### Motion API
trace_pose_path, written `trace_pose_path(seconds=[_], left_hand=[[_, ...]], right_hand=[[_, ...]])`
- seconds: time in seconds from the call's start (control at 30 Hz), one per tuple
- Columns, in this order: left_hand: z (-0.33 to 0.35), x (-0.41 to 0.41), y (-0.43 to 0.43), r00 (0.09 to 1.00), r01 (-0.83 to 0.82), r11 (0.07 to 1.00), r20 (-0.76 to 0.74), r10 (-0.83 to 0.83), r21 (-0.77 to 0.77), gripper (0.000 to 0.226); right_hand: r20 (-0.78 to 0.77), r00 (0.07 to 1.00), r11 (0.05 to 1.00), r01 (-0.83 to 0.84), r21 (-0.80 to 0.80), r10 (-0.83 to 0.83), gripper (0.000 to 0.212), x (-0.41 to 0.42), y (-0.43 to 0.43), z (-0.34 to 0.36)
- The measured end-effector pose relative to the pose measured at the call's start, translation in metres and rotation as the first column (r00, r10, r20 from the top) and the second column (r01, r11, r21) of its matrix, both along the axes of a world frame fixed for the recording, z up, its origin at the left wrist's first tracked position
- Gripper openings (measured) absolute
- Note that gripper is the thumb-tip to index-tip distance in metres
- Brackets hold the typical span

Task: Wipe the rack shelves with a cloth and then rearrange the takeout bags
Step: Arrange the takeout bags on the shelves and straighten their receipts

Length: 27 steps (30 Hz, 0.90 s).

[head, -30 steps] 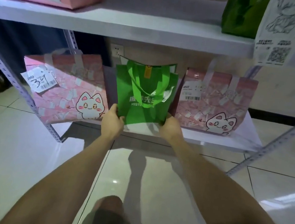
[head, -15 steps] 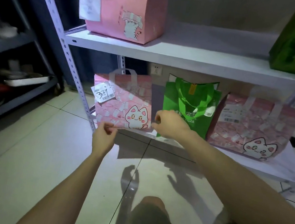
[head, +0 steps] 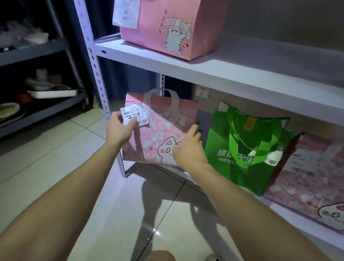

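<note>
The left hand (head: 120, 129) pinches the paper tag (head: 135, 116) on the pink cat bag (head: 160, 133), which stands on the lower shelf (head: 298, 226) between both hands. The right hand (head: 188, 151), fingers straight and apart, is at the bag's other edge, with the green bag (head: 244, 152) just to its right.

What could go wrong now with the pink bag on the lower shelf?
The left hand pinches the receipt on the pink bag; a pull might tear it off. This bag stands at the left end of the lower shelf, so a push could tip it off. The right hand may nudge the green bag beside it.
</note>
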<state>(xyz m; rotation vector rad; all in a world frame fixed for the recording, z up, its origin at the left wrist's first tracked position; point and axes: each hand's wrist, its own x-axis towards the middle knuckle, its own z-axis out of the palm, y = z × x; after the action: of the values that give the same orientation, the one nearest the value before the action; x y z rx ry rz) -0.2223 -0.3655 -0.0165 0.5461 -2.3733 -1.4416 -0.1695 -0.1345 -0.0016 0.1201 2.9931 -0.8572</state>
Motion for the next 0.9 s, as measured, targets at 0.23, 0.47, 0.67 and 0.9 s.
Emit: trace_pose_path(seconds=[0.23, 0.47, 0.67, 0.9], left_hand=[[0.0, 0.044, -0.028, 0.998, 0.028, 0.997, -0.06, -0.024, 0.069, 0.017], [0.044, 0.116, -0.056, 0.969, 0.026, 0.987, -0.246, 0.013, 0.156, 0.014], [0.123, 0.145, -0.023, 0.891, 0.233, 0.941, -0.443, -0.105, 0.246, 0.01], [0.245, 0.142, 0.083, 0.677, 0.551, 0.817, -0.663, -0.32, 0.169, 0.009]], right_hand=[[0.007, 0.996, 0.969, 0.093, -0.23, -0.094, 0.033, -0.009, -0.005, 0.011], [-0.243, 0.968, 0.957, -0.126, -0.261, 0.061, 0.017, 0.064, -0.015, 0.068], [-0.49, 0.872, 0.944, -0.179, -0.278, 0.021, 0.01, 0.16, 0.021, 0.133], [-0.791, 0.583, 0.979, 0.039, -0.198, -0.184, 0.012, 0.193, 0.114, 0.27]])
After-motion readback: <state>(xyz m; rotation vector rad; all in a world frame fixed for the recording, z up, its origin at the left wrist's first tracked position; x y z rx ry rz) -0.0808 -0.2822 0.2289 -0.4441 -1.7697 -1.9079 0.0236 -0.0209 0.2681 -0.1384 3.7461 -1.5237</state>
